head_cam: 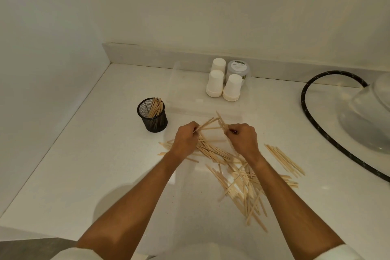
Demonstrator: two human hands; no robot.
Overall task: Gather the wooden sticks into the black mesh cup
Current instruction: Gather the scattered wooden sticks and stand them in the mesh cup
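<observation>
A white counter (88, 175) fills the corner between pale walls, with a low backsplash along its far edge. At the right edge sits a clear rounded appliance body (371, 116), and a black braided hose (310, 118) loops from it across the counter. A clear plastic tray (190, 95) lies toward the back and carries three upturned white paper cups (223, 84) and a lidded clear jar (238, 68). Left of the tray stands the black mesh cup (152, 115), upright, already holding a bunch of sticks that lean against its right side. The loose wooden sticks (238, 177) lie scattered on the counter in front of the person, with a small neat group off to the right. The left hand (185, 139) and right hand (242, 138) are raised just above the pile, each grip closed around a few sticks, whose far ends cross between the hands. White sleeves show at the bottom corners.
</observation>
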